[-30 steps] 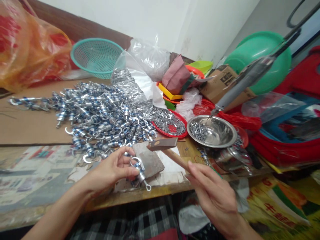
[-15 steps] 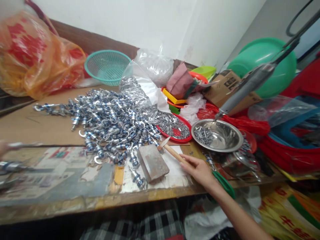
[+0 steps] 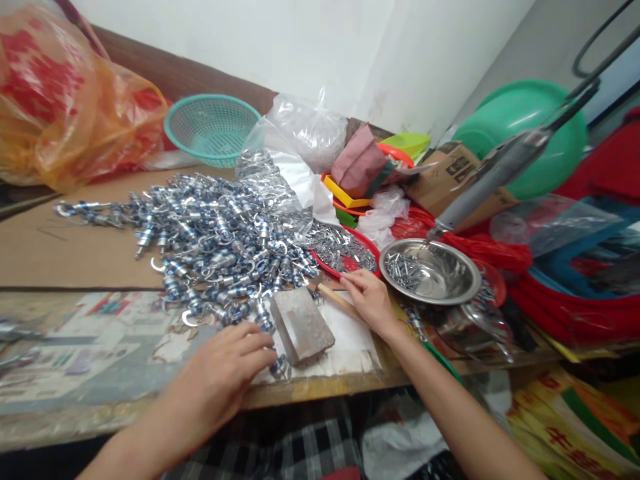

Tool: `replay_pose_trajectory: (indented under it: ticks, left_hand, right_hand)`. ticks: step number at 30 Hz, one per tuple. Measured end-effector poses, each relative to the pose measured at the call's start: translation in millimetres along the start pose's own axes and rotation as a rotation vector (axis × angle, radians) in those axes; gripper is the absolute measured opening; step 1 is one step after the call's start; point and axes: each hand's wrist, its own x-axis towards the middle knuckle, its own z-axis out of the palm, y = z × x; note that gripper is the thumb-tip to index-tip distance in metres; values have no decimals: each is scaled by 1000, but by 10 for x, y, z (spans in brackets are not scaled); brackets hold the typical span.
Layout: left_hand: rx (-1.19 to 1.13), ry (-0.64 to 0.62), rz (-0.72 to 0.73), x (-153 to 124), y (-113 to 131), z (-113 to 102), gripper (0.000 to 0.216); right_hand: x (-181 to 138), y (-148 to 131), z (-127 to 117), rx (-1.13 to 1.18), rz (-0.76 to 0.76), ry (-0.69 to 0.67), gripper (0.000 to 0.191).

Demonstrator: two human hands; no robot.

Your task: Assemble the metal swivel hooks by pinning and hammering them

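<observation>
My left hand (image 3: 237, 360) is over the bench edge, its fingers curled down onto a blue-and-silver hook bolt (image 3: 281, 368) left of a grey metal block (image 3: 303, 325). The fingers cover most of that bolt. My right hand (image 3: 371, 301) is by the near rim of a red plate (image 3: 376, 259) of small metal pins (image 3: 343, 247). Its thumb and fingertips are pinched together; what they hold, if anything, is too small to make out. Under this hand lies a hammer (image 3: 336, 298), its wooden handle pointing right and its head beside the block.
A large pile of hook bolts (image 3: 215, 233) covers the cardboard on the left. A steel bowl (image 3: 457, 297) with pins stands right of the plate, below a hanging grey power screwdriver (image 3: 480, 183). A teal basket (image 3: 215, 127) and bags line the wall.
My left hand has come into the middle, onto the bolt beside the block. My right hand has let go of the hammer handle and moved up to the red plate. The hammer lies down.
</observation>
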Motion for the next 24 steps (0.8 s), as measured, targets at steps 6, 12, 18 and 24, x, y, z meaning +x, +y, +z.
replay_pose_trajectory:
  ticks: [6,12,18,24]
  left_hand:
    - [63,-224,-59,217,184,201,27]
    - [-109,72,-184,37,-66,133,42]
    - [-930,385,-668,217,190,59,37]
    - [-1049,360,-749,420,358,245,18]
  right_hand:
    - [601,308,40,-180,171,-29,33]
    - [732,360,199,-182,120,-159,24]
    - [726,296,192,-185,124,-155,27]
    - [747,258,165,-146,106,-175,27]
